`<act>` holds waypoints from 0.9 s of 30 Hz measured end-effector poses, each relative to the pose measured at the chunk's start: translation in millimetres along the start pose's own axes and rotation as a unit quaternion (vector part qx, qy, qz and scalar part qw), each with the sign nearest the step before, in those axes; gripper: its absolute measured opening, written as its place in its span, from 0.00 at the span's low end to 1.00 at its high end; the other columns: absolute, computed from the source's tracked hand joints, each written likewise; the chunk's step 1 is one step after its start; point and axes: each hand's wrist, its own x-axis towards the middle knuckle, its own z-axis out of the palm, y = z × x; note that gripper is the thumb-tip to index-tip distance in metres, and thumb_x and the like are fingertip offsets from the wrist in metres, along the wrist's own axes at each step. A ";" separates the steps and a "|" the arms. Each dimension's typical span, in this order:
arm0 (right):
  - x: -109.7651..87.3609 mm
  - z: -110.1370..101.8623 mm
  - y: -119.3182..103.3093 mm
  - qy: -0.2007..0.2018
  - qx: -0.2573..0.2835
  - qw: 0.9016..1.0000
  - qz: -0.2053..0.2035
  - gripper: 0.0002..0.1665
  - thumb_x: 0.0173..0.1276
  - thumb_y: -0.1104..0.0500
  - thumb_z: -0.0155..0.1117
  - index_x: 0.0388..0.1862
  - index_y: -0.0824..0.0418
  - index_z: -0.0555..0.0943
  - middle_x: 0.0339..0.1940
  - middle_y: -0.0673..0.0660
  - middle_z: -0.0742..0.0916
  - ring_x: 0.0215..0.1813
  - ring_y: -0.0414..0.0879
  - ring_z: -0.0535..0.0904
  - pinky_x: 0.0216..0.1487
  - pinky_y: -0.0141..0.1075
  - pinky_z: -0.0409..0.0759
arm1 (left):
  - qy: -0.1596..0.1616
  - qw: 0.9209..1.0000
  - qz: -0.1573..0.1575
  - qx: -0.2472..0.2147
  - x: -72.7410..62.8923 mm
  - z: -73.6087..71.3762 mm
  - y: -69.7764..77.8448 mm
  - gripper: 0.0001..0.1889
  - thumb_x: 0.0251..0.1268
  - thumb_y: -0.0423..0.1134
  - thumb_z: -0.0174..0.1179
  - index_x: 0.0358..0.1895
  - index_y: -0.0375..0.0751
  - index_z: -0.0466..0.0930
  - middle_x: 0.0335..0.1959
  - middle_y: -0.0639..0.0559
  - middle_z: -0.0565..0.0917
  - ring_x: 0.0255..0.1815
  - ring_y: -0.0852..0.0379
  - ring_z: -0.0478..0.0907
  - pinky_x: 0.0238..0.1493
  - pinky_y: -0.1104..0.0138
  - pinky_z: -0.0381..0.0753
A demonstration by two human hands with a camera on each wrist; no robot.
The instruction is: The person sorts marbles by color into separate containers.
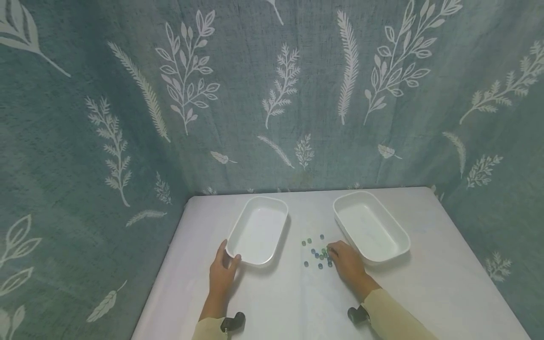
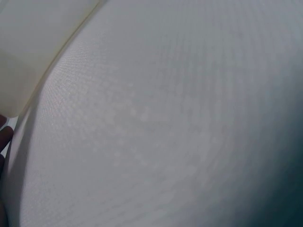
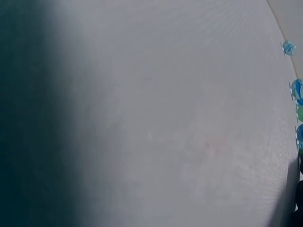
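My left hand holds the near left corner of a white rectangular tray, thumb at the near edge and fingers along the left side. In the left wrist view, a fingertip shows beside the tray wall. My right hand reaches down with bent fingers at the right side of a loose group of blue and green glass marbles. A green marble lies close by its fingertips; whether one is pinched is hidden. Blue marbles show at the right wrist view's edge.
A second white tray stands slanted just right of my right hand. Both trays rest on a white-covered table. Teal leaf-patterned cloth hangs behind the table and along both sides.
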 end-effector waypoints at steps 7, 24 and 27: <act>-0.6 -6.2 -1.6 -0.022 0.042 0.999 0.021 0.19 0.75 0.54 0.54 0.60 0.60 0.77 0.55 0.57 0.82 0.60 0.53 0.76 0.65 0.51 0.70 | -0.001 1.000 -0.006 0.001 -0.4 -0.8 0.4 0.42 0.62 0.60 0.61 0.75 0.48 0.57 0.73 0.43 0.63 0.74 0.41 0.56 0.71 0.43 0.53; 5.5 -16.1 -14.2 -0.037 0.075 0.996 0.027 0.21 0.77 0.51 0.50 0.63 0.56 0.75 0.62 0.55 0.79 0.66 0.52 0.72 0.68 0.50 0.66 | 0.006 1.000 -0.005 0.001 -2.6 -1.6 3.8 0.44 0.60 0.64 0.61 0.75 0.48 0.58 0.73 0.46 0.64 0.74 0.44 0.57 0.71 0.44 0.53; 9.1 -15.1 -16.0 -0.032 0.076 0.996 0.019 0.21 0.77 0.50 0.50 0.63 0.55 0.74 0.63 0.54 0.79 0.66 0.51 0.72 0.68 0.50 0.66 | 0.004 1.000 -0.006 0.003 -1.7 -2.0 3.8 0.44 0.60 0.65 0.60 0.75 0.49 0.57 0.73 0.46 0.63 0.74 0.44 0.56 0.71 0.44 0.53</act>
